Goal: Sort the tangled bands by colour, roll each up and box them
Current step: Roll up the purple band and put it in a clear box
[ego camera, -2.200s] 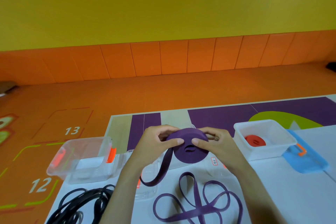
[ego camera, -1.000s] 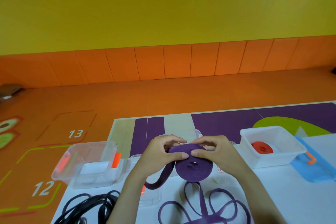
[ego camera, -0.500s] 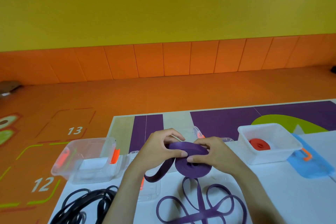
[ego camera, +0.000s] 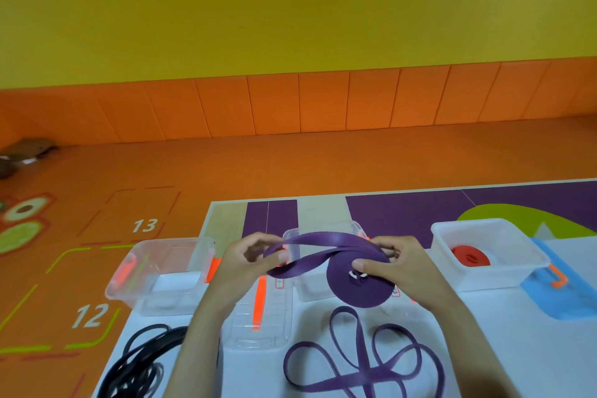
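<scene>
A wide purple band is half rolled into a flat coil, held above the table in my right hand, thumb on the coil's face. My left hand pinches the band's loose tail, which arcs over to the coil. A second, thinner purple band lies looped on the table below. Tangled black bands lie at the lower left. A rolled red band sits in the white box on the right.
An empty clear box stands at the left table edge. A clear lid with an orange clip lies between my arms, and another clear box is behind the coil. A blue lid lies right. Orange floor surrounds the table.
My hands have drawn apart: the left hand has pulled the tail out to the left while the right holds the coil, now tilted more face-up.
</scene>
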